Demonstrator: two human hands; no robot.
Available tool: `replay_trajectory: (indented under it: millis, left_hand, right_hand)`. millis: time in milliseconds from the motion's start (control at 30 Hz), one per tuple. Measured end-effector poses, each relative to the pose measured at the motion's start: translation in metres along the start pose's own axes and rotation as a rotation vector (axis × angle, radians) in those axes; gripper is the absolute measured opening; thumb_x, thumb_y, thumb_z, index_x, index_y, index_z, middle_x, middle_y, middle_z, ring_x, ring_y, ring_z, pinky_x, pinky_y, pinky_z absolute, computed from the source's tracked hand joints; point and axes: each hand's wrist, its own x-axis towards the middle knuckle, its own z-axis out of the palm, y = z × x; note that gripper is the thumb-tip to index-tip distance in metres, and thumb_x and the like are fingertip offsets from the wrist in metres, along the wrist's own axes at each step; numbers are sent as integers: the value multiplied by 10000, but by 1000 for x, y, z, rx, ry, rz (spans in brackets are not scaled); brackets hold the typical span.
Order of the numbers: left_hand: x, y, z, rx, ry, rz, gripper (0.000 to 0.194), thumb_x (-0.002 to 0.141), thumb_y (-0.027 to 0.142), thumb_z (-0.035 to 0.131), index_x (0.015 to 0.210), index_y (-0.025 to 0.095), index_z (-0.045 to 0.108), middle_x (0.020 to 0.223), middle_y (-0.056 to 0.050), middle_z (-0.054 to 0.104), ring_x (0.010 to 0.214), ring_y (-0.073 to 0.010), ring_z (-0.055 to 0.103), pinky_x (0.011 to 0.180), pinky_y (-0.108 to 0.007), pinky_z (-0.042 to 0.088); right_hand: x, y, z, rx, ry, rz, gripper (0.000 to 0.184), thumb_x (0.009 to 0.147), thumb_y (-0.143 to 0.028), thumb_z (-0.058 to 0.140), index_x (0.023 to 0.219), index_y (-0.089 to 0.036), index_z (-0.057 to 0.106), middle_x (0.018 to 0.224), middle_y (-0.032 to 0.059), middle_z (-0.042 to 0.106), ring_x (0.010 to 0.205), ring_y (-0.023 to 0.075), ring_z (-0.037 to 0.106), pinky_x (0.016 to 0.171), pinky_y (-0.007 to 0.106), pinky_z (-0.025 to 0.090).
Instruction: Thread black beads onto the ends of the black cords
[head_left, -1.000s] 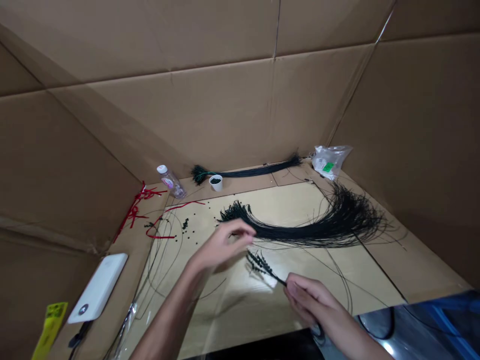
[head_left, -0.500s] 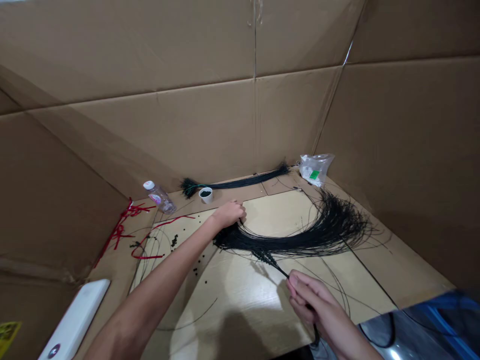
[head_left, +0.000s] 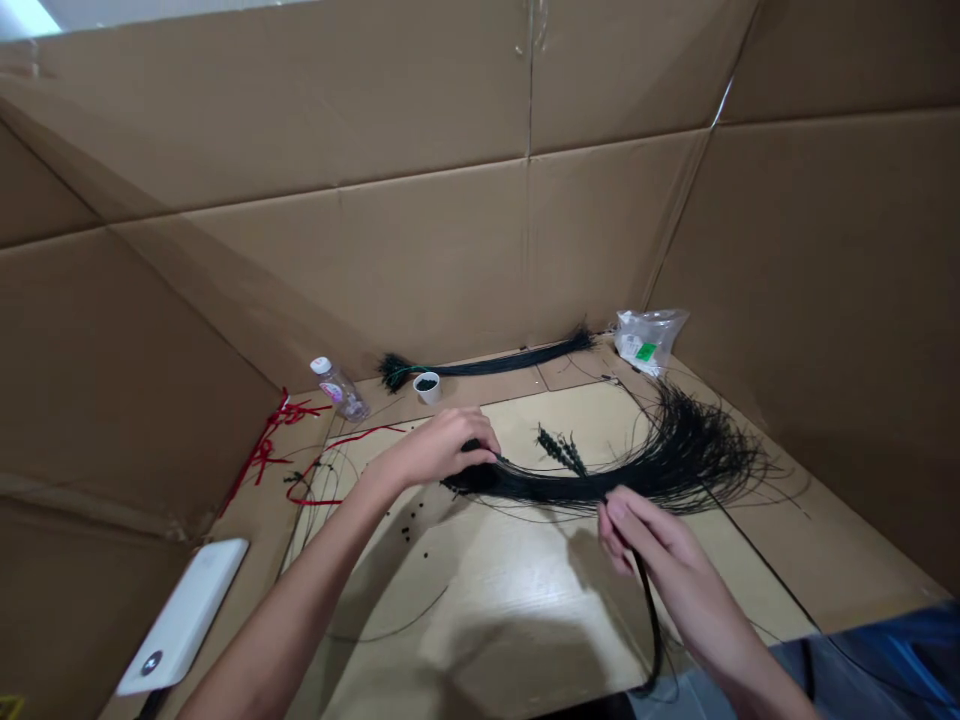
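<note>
Right hand (head_left: 626, 530) pinching black stems (head_left: 646, 610), bristly tip (head_left: 559, 450) now beyond the big bundle (head_left: 660, 470); left hand (head_left: 439, 450) curled over its end.

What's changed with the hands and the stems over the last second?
The left hand has come down from above the bundle of black stems onto its tufted end. The right hand has moved forward and rightward, carrying the single black stem, whose tufted tip now sits on the bundle's far side. The white cup, clear bottle and plastic bag stayed put.
</note>
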Motion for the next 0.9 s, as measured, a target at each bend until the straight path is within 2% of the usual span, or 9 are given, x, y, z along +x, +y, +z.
replay_trajectory:
  millis: [167, 267, 367, 467, 600, 667, 733, 800, 900]
  left_hand:
    - [-51, 72, -14, -168, 127, -93, 138, 1125, 300, 660, 1106, 223, 773, 1061, -32, 756, 1023, -212, 698, 917, -321, 502]
    - [-80, 94, -12, -170, 221, -165, 164, 1146, 332, 629, 1137, 237, 762, 1079, -31, 745, 1043, -218, 677, 942, -333, 492]
    - [-108, 102, -4, -110, 290, -237, 181, 1158, 338, 603, 1121, 230, 744, 1047, -32, 733, 1042, -229, 661, 931, -342, 491]
    - [-135, 106, 7, -73, 307, -328, 186, 1165, 324, 582, 1083, 224, 715, 1067, -33, 710, 1069, -232, 649, 949, -352, 503]
    - [-154, 119, 19, -10, 355, -433, 205, 1126, 337, 652, 1316, 263, 665, 1344, -67, 662, 1289, -269, 599, 1085, -416, 514]
    - [-152, 126, 25, 35, 397, -400, 426, 1084, 359, 724, 1478, 281, 583, 1516, -96, 601, 1435, -303, 525, 1193, -478, 472]
    - [-146, 129, 32, 68, 383, -266, 457, 1076, 356, 742, 1494, 275, 575, 1547, -102, 615, 1480, -317, 511, 1260, -522, 418]
    - [-141, 128, 40, 50, 349, -108, 301, 1114, 301, 678, 1403, 241, 623, 1372, -89, 732, 1320, -283, 642, 1178, -470, 486]
    - [-139, 130, 50, -44, 402, 55, 126, 1157, 183, 536, 1191, 196, 656, 997, -38, 782, 872, -194, 710, 844, -335, 546]
  right_hand:
    - [39, -19, 29, -312, -35, -367, 401, 1190, -493, 509, 934, -236, 679, 1020, 46, 639, 1062, 262, 586, 964, 352, 398]
    - [49, -13, 52, -254, -276, -272, 411, 1188, -509, 505, 925, -229, 650, 971, 35, 678, 980, 241, 619, 918, 341, 426]
    - [43, -1, 67, -117, -517, -65, 475, 1172, -612, 488, 950, -221, 641, 708, -38, 605, 671, 184, 546, 683, 300, 409]
    - [33, 6, 75, -79, -559, 17, 542, 1136, -688, 522, 963, -203, 690, 680, -77, 452, 605, 151, 388, 587, 286, 290]
    - [25, 4, 83, -172, -515, -40, 516, 1166, -627, 508, 917, -212, 686, 803, -48, 486, 710, 162, 404, 660, 296, 304]
    - [21, -1, 85, -220, -523, -46, 503, 1177, -603, 496, 905, -217, 670, 816, -43, 512, 757, 172, 442, 714, 299, 330]
    - [17, -5, 86, -244, -557, -43, 506, 1176, -607, 495, 898, -217, 660, 819, -41, 538, 793, 180, 478, 755, 300, 348]
    - [12, -11, 85, -237, -597, -32, 523, 1170, -628, 493, 890, -215, 651, 819, -41, 548, 809, 183, 495, 770, 298, 359]
    - [1, -20, 80, -241, -666, -10, 538, 1164, -633, 515, 876, -210, 681, 800, -45, 555, 810, 176, 519, 774, 287, 373]
